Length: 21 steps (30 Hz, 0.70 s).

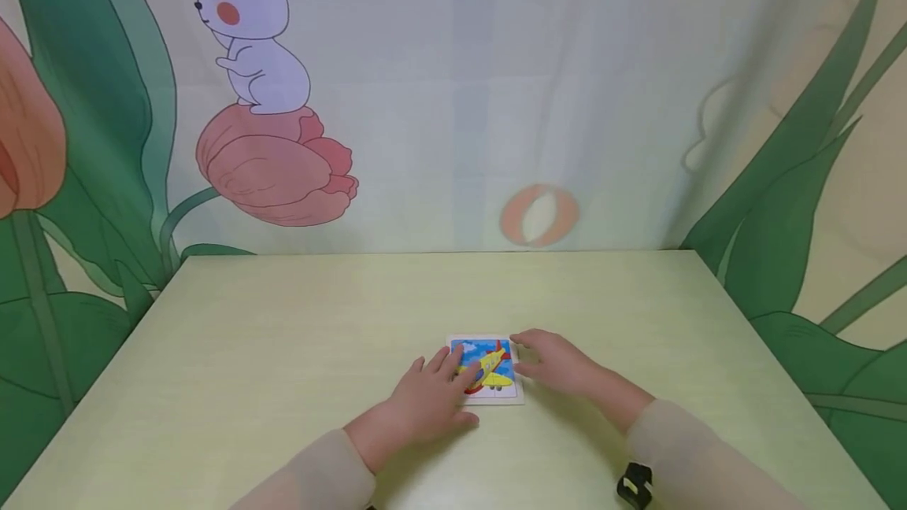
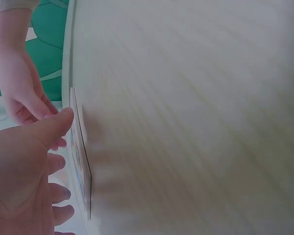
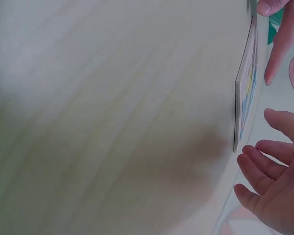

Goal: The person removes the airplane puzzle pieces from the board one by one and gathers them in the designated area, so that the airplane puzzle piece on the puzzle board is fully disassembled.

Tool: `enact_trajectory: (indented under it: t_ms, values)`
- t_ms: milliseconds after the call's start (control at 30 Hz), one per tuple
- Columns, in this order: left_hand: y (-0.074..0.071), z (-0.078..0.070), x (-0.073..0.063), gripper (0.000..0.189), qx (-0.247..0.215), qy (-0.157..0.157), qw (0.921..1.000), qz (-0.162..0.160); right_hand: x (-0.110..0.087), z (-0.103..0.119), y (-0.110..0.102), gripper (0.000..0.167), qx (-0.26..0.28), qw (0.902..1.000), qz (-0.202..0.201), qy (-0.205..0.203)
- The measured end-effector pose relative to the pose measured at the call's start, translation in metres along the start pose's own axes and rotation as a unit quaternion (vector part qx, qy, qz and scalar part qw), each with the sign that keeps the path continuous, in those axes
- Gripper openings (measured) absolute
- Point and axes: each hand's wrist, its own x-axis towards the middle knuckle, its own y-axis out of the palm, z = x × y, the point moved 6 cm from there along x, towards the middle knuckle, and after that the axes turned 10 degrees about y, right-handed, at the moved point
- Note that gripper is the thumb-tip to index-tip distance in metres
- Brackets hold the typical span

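A small square picture board [image 1: 505,378] with a yellow airplane on blue sky and a pale border lies flat on the table. Spread fingers of my left hand [image 1: 432,398] overlap its left side in the head view, the thumb apart near the lower edge. At the board's upper right edge is my right hand [image 1: 560,362], fingers loosely extended and nothing held. Seen edge-on in the left wrist view, the board [image 2: 83,166] is thin, with the left thumb close to its edge. The right wrist view shows the right fingertips [image 3: 242,159] beside the board's near corner.
A pale wood-grain table [image 1: 298,321] surrounds the board. Behind it hangs a cloth backdrop [image 1: 418,101] printed with a rabbit, tulips and green leaves. A black band [image 1: 634,485] sits at the right sleeve.
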Motion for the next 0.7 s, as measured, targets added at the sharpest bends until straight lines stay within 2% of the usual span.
enact_trajectory:
  t_ms: [267, 500, 700]
  values:
    - [0.002, -0.002, 0.008, 0.071, -0.013, 0.002, 0.9994, 0.032, 0.011, 0.007, 0.004, 0.048, 0.0, 0.9998, 0.017, -0.014]
    - [0.0, -0.007, 0.02, 0.066, -0.035, 0.002, 0.9985, 0.041, 0.013, 0.005, 0.003, 0.046, -0.038, 0.9987, 0.014, -0.03]
    - [-0.002, -0.006, 0.024, 0.065, -0.035, 0.005, 0.9975, 0.061, 0.011, 0.011, 0.006, 0.051, -0.091, 0.9948, 0.023, -0.04]
